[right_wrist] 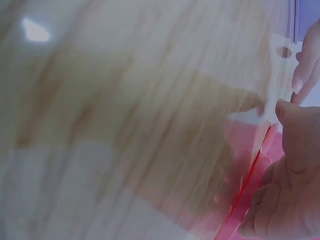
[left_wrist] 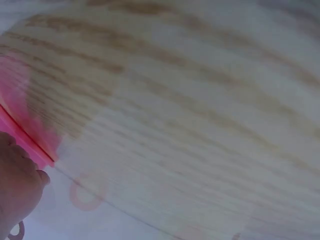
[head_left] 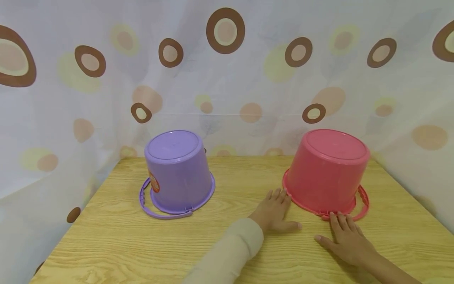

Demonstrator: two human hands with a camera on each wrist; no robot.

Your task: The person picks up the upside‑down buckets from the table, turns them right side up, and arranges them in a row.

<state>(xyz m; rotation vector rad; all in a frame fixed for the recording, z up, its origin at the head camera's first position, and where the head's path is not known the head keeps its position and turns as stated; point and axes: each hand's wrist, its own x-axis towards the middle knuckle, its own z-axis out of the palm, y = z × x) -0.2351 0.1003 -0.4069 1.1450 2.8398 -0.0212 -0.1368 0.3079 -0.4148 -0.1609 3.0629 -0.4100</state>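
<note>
A pink bucket (head_left: 328, 173) stands upside down on the right side of the wooden table, its handle (head_left: 363, 207) lying out to the right. The fingertips of my left hand (head_left: 272, 213) are right at the bucket's near left rim, fingers straight and thumb spread to the right. My right hand (head_left: 349, 241) lies low over the table with extended fingers, their tips at the front rim where the handle joins. In the right wrist view, the palm side of the right hand (right_wrist: 295, 185) overlaps the pink rim. The left wrist view catches the left hand (left_wrist: 20, 180) beside the pink rim.
A purple bucket (head_left: 179, 173), also upside down, stands at the left, its handle (head_left: 159, 215) resting on the table (head_left: 142, 248) and a red-orange sticker (head_left: 154, 183) on its side. A white curtain (head_left: 227, 86) with brown rings and pale spots hangs behind and at both sides.
</note>
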